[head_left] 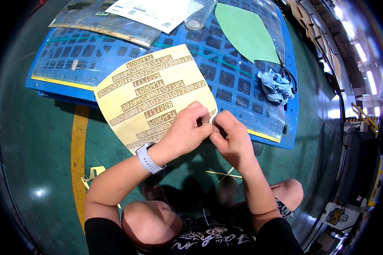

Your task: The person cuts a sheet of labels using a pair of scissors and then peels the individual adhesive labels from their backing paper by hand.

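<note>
A pale yellow sheet with rows of brown printed bands (157, 91) hangs over the near edge of the blue pallet, slightly curled. My left hand (187, 127), with a light grey watch (147, 159) on its wrist, is closed in a pinch at the sheet's lower right edge. Right beside it, my right hand (230, 134) is closed too, its fingertips meeting the left ones at the same edge. The fingers hide exactly how much of the edge each hand grips.
The blue plastic pallet (238, 83) carries a transparent cover, a green sheet (246, 32), a crumpled light blue cloth or glove (277, 87), a clear cup (194, 21) and a white printed paper (151, 12). Yellow scraps (92, 174) and thin strips (223, 173) lie on the green floor.
</note>
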